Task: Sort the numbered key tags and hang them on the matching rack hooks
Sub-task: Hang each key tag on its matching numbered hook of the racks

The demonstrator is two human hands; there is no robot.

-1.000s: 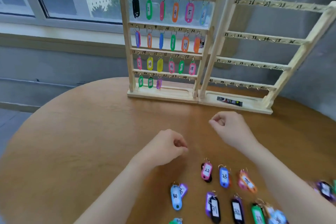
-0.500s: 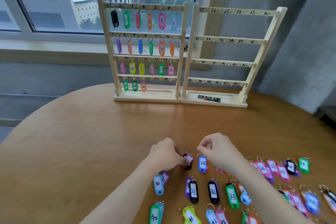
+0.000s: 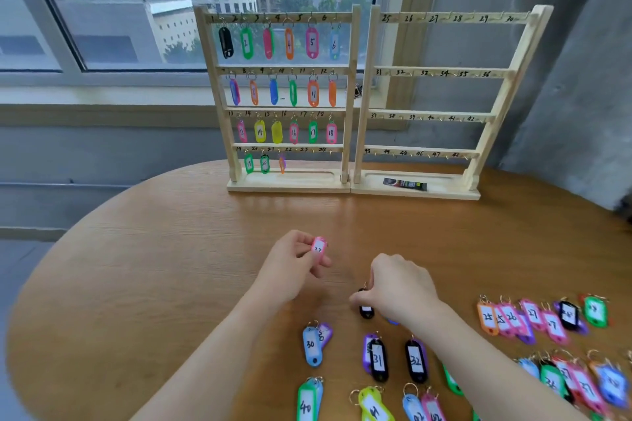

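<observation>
My left hand [image 3: 294, 268] pinches a pink key tag numbered 22 [image 3: 318, 247], lifted above the round wooden table [image 3: 171, 249]. My right hand [image 3: 400, 287] has its fingers curled down over a black tag [image 3: 366, 310] lying on the table; what they hold is partly hidden. Two wooden racks stand at the far edge. The left rack [image 3: 287, 106] carries tags on hooks 1 to 21. The right rack [image 3: 444, 96], numbered 25 to 48, has bare hooks. Loose tags lie near me, among them the blue 30 [image 3: 312, 345], black 31 [image 3: 378, 359] and black 32 [image 3: 415, 361].
Several more numbered tags [image 3: 533, 318] are spread in rows at the right. A small dark packet [image 3: 405, 184] lies in the right rack's base tray. Behind the racks are a window sill [image 3: 102, 96] and a grey wall.
My left hand has picked up the pink 22 tag and raised it off the table. My right hand has dropped onto the black tag. The camera view has tilted down and pulled back.
</observation>
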